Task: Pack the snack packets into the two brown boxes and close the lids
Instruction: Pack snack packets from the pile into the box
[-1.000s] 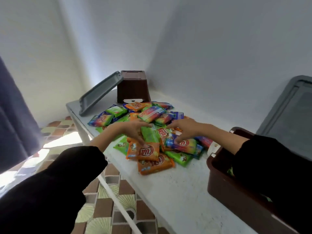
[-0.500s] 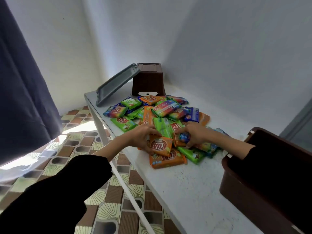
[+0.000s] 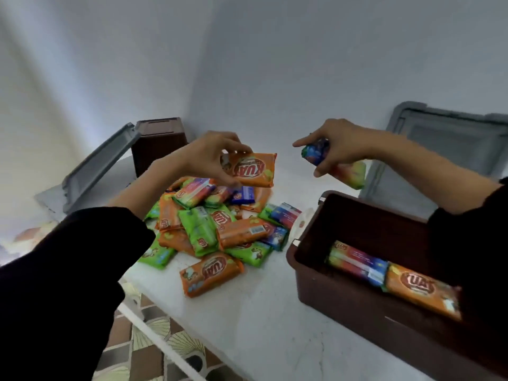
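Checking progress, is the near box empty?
No, an orange packet and a multicolored packet lie inside the near box.

Dim, soft, slightly blurred, wide-angle warp.

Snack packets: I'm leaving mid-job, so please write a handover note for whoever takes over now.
Left hand holds an orange packet above the pile; right hand holds a multicoloured packet, raised by the near brown box.
Done: two packets show in it.
Left: pack the pile, use the far brown box too, close the far grey lid and near grey lid.
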The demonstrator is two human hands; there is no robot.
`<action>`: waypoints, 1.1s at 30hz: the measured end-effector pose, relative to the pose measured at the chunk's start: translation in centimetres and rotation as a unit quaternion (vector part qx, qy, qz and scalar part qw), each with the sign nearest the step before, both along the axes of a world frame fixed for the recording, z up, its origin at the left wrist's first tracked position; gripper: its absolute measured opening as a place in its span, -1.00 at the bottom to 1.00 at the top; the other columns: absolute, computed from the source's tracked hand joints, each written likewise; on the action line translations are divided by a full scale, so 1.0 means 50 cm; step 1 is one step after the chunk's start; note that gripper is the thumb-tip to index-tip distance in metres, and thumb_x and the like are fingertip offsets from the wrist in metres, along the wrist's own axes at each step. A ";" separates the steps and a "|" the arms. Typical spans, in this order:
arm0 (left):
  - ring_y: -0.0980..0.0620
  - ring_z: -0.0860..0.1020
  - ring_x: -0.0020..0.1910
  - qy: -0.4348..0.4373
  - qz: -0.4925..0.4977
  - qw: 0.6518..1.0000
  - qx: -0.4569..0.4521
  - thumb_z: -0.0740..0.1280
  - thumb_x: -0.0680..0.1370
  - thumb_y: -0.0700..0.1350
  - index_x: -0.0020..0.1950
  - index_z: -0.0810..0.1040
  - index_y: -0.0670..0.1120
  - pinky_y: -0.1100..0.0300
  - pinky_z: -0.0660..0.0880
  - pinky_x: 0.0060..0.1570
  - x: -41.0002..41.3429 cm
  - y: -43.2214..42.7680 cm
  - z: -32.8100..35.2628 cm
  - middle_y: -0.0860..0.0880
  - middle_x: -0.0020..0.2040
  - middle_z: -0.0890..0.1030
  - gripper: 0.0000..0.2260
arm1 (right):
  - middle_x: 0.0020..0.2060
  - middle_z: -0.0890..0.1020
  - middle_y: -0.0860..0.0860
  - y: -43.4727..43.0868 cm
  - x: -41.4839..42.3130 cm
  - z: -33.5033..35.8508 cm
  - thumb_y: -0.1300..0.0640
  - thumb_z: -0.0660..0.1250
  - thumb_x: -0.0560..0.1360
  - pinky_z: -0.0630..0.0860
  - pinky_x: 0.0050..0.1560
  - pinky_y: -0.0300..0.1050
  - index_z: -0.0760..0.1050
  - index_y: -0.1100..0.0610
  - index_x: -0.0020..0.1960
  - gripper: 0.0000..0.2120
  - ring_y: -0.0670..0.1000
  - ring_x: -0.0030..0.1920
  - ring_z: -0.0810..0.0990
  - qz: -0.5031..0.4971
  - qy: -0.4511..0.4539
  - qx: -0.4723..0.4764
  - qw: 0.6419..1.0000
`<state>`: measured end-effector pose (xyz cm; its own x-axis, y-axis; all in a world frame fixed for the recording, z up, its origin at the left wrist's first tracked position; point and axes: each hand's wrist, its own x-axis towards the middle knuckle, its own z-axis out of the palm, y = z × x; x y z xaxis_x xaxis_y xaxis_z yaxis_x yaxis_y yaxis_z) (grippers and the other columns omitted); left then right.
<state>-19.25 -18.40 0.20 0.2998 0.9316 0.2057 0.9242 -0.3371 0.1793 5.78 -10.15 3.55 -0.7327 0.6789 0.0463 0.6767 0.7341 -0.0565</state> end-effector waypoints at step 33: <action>-0.02 0.50 0.13 0.279 -0.260 0.919 -0.099 0.42 0.36 0.21 0.31 0.45 -0.09 0.14 0.43 0.04 0.445 0.166 -0.223 -0.04 0.21 0.52 -0.37 | 0.23 0.35 0.10 -0.121 0.304 -0.308 0.16 0.49 0.33 0.45 0.16 -0.03 0.29 -0.01 0.41 -0.28 0.13 0.21 0.42 -0.222 -0.114 -0.087 0.964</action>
